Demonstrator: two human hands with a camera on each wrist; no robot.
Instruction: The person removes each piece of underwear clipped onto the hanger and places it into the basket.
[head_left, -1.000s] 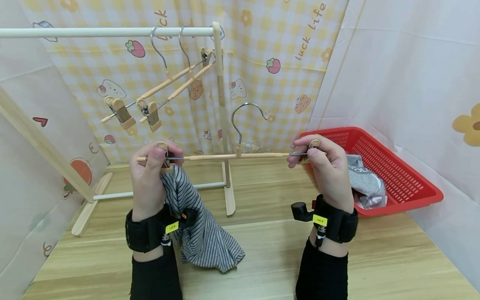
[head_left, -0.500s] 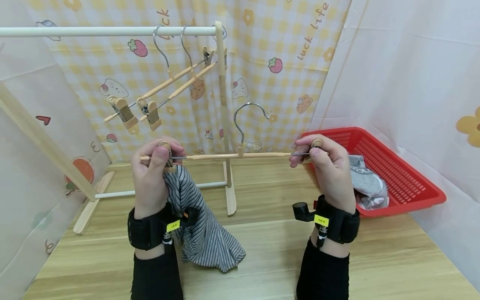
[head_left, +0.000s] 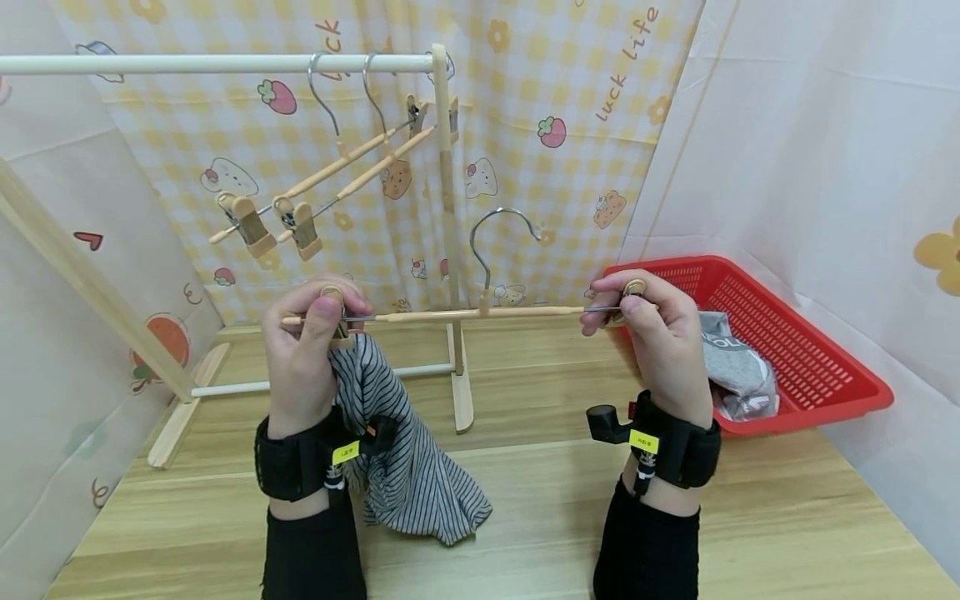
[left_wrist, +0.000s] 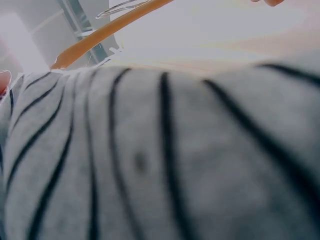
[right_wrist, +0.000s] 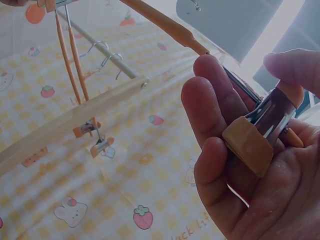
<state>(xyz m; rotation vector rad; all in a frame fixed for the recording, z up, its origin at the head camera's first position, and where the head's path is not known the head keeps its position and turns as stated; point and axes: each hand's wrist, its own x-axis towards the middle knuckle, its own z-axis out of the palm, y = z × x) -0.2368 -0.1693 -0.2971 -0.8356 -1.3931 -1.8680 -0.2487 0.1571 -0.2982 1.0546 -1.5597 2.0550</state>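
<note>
Between both hands a clip hanger (head_left: 420, 315) is held level above the table, its metal hook pointing up. My left hand (head_left: 300, 358) pinches the clip at the hanger's left end. From that clip a grey cloth with dark stripes (head_left: 412, 475) hangs down to the table; its striped fabric (left_wrist: 145, 150) fills most of the left wrist view. At the other end, my right hand (head_left: 663, 350) pinches the right clip (right_wrist: 255, 142), with thumb on one side and fingers curled round the other. No cloth shows in the right clip.
Behind the hands stands a rack with a white rail (head_left: 225, 64), where two more clip hangers (head_left: 322, 175) hang. A red basket (head_left: 825, 358) sits at the right with grey clothing (head_left: 735, 362) inside. Wooden table (head_left: 540, 500) lies below; a checked curtain (head_left: 570, 67) closes the back.
Both hands hold nearly the same pose on the hanger. Everything in the head view has shifted slightly to the right, and the striped cloth hangs as before.
</note>
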